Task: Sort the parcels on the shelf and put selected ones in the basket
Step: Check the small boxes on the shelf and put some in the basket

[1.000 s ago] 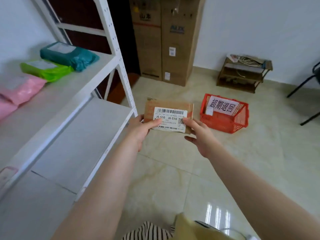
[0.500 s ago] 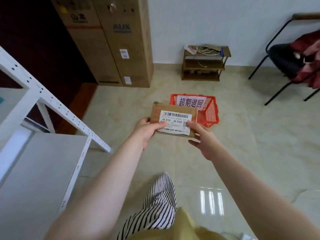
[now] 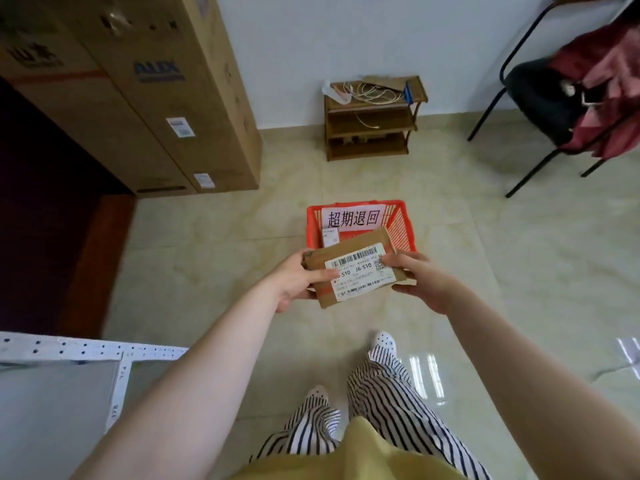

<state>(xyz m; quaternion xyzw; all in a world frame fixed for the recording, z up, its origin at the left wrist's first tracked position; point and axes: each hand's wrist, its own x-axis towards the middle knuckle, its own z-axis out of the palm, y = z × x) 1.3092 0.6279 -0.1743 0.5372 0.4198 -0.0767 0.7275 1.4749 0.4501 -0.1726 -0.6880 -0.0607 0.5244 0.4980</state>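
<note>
Over the tiled floor, just short of the red basket (image 3: 401,225), we held the parcel (image 3: 355,271) between both hands, label up. Our left hand (image 3: 294,280) pinched its left edge, thumb across the label; our right hand (image 3: 420,280) gripped the right edge. We judged the two-sided hold kept the label readable while carrying it toward the basket. The parcel was a flat brown carton with a white barcode label reading J6-S10.

Two hands (image 3: 294,282) (image 3: 420,282), one parcel (image 3: 353,271), one basket (image 3: 401,226), two tall boxes (image 3: 86,109) (image 3: 194,81), one low rack (image 3: 372,117), one chair (image 3: 540,91), one shelf (image 3: 69,351).
</note>
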